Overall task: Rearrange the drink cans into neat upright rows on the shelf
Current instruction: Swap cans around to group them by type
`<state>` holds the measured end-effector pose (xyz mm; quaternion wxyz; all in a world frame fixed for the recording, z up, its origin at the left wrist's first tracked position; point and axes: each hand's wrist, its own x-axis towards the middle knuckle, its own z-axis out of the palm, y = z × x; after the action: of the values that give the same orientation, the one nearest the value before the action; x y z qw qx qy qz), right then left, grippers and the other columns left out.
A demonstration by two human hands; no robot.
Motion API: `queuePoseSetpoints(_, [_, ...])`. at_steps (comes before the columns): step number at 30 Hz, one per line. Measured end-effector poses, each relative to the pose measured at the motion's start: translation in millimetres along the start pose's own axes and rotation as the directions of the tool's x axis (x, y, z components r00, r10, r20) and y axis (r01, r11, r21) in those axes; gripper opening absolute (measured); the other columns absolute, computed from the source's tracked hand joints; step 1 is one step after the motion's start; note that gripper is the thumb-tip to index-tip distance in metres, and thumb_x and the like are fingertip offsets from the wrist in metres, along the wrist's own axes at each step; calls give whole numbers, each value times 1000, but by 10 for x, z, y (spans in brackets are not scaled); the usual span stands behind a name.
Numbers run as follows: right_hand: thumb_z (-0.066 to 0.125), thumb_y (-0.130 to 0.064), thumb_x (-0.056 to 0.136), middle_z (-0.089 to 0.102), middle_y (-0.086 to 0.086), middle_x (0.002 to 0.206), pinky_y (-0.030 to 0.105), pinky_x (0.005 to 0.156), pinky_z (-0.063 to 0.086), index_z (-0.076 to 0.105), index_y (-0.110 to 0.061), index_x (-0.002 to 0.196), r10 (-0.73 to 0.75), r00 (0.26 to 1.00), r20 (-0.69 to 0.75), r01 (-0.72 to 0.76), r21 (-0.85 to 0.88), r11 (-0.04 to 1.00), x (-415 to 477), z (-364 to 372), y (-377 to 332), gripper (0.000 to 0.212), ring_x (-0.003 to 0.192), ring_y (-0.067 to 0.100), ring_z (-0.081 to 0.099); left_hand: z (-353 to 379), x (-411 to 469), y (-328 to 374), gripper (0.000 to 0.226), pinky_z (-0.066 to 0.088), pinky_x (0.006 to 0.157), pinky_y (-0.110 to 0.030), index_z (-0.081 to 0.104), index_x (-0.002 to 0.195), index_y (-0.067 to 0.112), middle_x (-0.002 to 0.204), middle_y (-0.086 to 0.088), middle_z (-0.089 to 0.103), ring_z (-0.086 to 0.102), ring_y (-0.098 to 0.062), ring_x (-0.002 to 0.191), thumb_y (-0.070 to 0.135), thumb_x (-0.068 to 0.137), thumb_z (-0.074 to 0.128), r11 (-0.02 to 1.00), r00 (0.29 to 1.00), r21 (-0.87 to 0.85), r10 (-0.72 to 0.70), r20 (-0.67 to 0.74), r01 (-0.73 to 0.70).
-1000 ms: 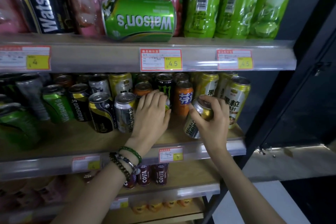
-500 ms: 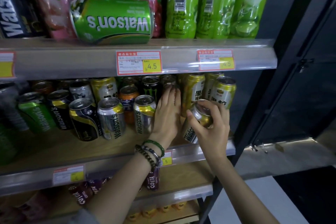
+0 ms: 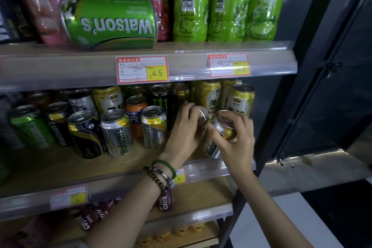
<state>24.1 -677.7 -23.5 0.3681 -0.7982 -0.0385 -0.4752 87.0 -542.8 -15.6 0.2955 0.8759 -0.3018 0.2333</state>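
Observation:
On the middle shelf [image 3: 60, 169], my right hand [image 3: 234, 143] grips a tilted silver-and-gold Watson's can [image 3: 211, 148] by its top, near the front right. My left hand [image 3: 184, 129] is wrapped around a silver-topped can [image 3: 202, 114] just left of it; that can's body is hidden by my fingers. Two silver Watson's cans [image 3: 117, 133] [image 3: 154, 127] stand in the front row, beside a black-and-gold can [image 3: 86, 135]. A green Watson's can [image 3: 112, 23] lies on its side on the top shelf.
Behind the front row stand an orange can [image 3: 135, 109], a black Monster can [image 3: 161, 98] and tall yellow cans [image 3: 241, 99]. Green bottles [image 3: 191, 4] and pink bottles fill the top shelf. Dark Costa bottles [image 3: 166, 200] sit on the shelf below. A black frame post [image 3: 281, 106] bounds the right side.
My left hand left the silver Watson's cans, slid right and closed around a can next to the one in my right hand. My right hand kept its can and raised it slightly.

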Motion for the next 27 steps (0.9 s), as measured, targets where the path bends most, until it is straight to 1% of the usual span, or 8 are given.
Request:
queuePoseSetpoints(3, [70, -43, 86, 64, 3, 108, 22, 87, 43, 66, -17, 113, -21, 1000, -4, 21, 10, 1000, 1, -38, 11, 38, 102, 22, 54, -93, -81, 12, 44, 46, 89, -30, 43, 118, 11, 127, -10, 48, 54, -28, 116, 13, 84, 72, 986, 986, -152, -88, -141, 66])
queuePoseSetpoints(8, [72, -42, 85, 61, -10, 108, 43, 85, 52, 62, -20, 115, -5, 1000, 3, 5, 123, 992, 57, 14, -11, 39, 104, 20, 58, -278, -397, 59, 55, 45, 99, -27, 43, 133, 13, 132, -6, 49, 52, -21, 122, 38, 91, 68, 955, 920, -286, -45, -389, -75])
queuePoseSetpoints(13, [72, -43, 85, 57, -11, 114, 48, 88, 52, 56, -22, 123, -17, 996, 83, 2, 178, 984, 158, 202, -17, 46, 108, 25, 60, -453, -607, -9, 57, 45, 97, -24, 38, 136, 24, 132, -2, 47, 53, -12, 120, 55, 92, 57, 921, 877, -374, -88, -473, -109])
queuePoseSetpoints(19, [68, -53, 85, 56, -4, 128, 34, 102, 46, 52, -18, 133, -55, 933, 357, -13, 185, 983, 163, 438, 23, 62, 122, 16, 53, -673, -753, -179, 64, 49, 94, -24, 40, 135, 32, 132, 10, 52, 58, -9, 118, 63, 84, 63, 907, 859, -420, -188, -476, -34])
queuePoseSetpoints(21, [70, -56, 83, 53, -4, 130, 19, 103, 41, 50, -15, 135, -54, 915, 401, -22, 183, 983, 164, 474, -6, 69, 124, 15, 51, -722, -790, -217, 64, 49, 94, -25, 41, 134, 34, 131, 4, 56, 59, -10, 118, 62, 82, 66, 905, 852, -425, -217, -476, -7])
queuePoseSetpoints(24, [65, -50, 85, 50, 4, 133, -3, 93, 29, 49, -11, 136, -33, 902, 431, -37, 154, 987, 193, 502, -49, 66, 126, 18, 48, -760, -830, -272, 64, 50, 94, -26, 41, 132, 37, 131, 3, 55, 59, -11, 118, 55, 78, 71, 920, 849, -390, -235, -474, 37])
queuePoseSetpoints(26, [61, -50, 89, 48, 10, 141, 0, 98, 30, 50, -11, 134, -61, 906, 419, 16, 111, 994, 195, 514, -59, 60, 131, 21, 47, -775, -848, -320, 65, 52, 94, -33, 40, 132, 40, 131, 4, 54, 59, -13, 118, 56, 77, 71, 919, 843, -389, -261, -471, 67])
queuePoseSetpoints(27, [60, -49, 92, 45, 10, 145, 8, 104, 34, 51, -13, 133, -73, 912, 403, 42, 86, 995, 172, 517, -62, 55, 134, 21, 46, -781, -860, -343, 64, 53, 93, -37, 41, 131, 40, 131, 3, 55, 59, -14, 118, 58, 77, 70, 914, 836, -397, -277, -473, 79])
